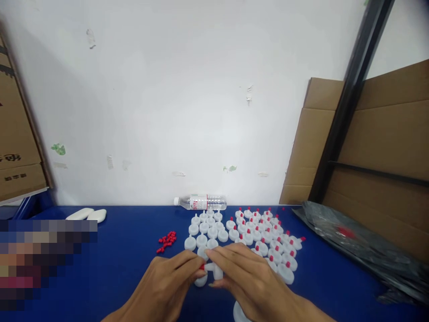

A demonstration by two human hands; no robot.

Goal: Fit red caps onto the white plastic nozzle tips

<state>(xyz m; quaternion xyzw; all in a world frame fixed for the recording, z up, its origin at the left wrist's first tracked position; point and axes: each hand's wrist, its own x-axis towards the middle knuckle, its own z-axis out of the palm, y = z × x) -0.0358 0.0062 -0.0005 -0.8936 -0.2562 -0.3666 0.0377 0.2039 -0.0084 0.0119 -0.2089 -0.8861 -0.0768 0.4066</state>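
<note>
My left hand [167,281] pinches a small red cap [202,267] against the nozzle of a white plastic lid [214,269], which my right hand [248,279] grips. Both hands meet low in the middle of the blue table [117,250]. Just behind them stand several plain white lids [204,229] without caps. To their right is a larger group of white lids with red caps [264,235]. A little heap of loose red caps [166,240] lies to the left of the plain lids.
A clear water bottle [201,202] lies on its side at the wall. Two white oblong pieces [87,215] rest at the far left. A dark plastic bag [362,250] and cardboard sheets [378,147] fill the right side; a cardboard box [16,134] stands left.
</note>
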